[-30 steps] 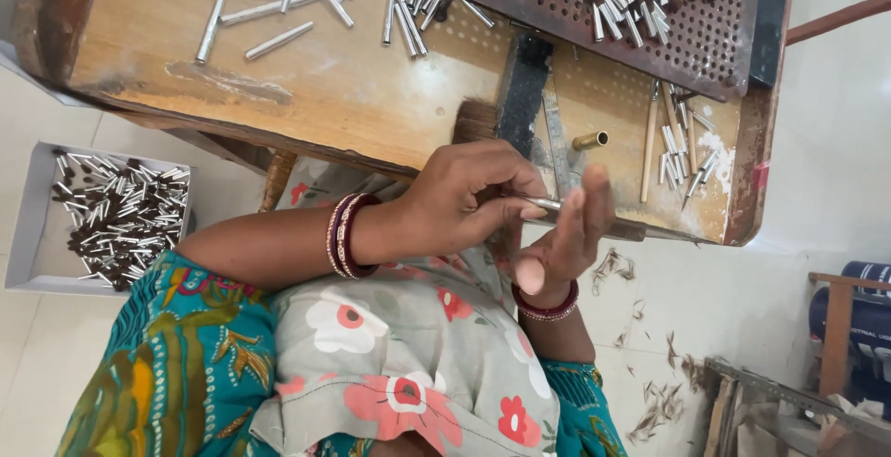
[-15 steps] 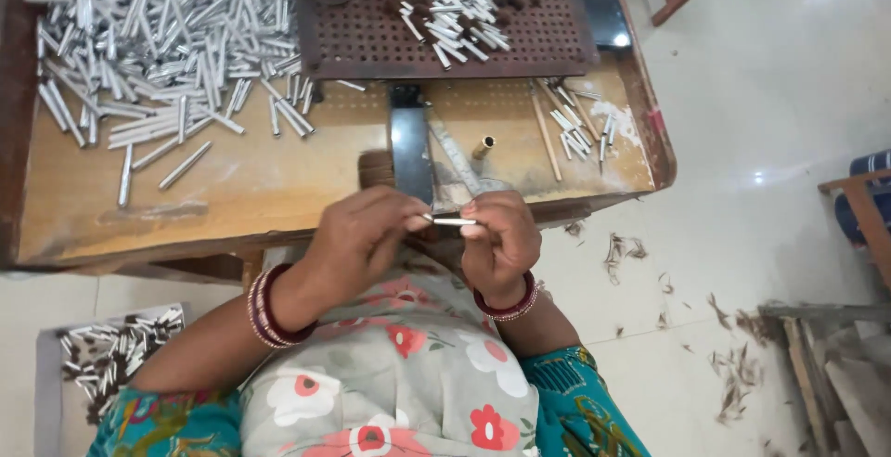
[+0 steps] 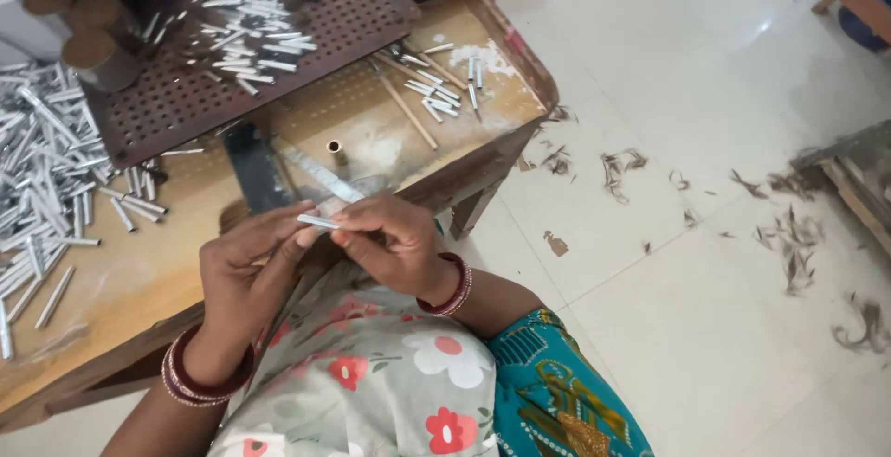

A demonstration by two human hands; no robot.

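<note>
A thin white paper tube (image 3: 318, 222) lies level between my two hands, just above my lap and at the near edge of the wooden table (image 3: 176, 276). My left hand (image 3: 246, 276) pinches its left end with fingertips. My right hand (image 3: 394, 244) pinches the right end, fingers curled over it. Both wrists wear dark red bangles. A large heap of similar white tubes (image 3: 46, 188) lies on the table to the left.
A brown perforated board (image 3: 232, 58) with scattered tubes sits at the table's back. A dark metal block (image 3: 252, 171), a small brass peg (image 3: 335, 149) and thin sticks (image 3: 408, 109) lie near the hands. Brown shavings (image 3: 789, 244) litter the tiled floor to the right.
The view has swung so the table now sits upper left and more floor shows. Both hands stay together on the tube, which now points more to the left.
</note>
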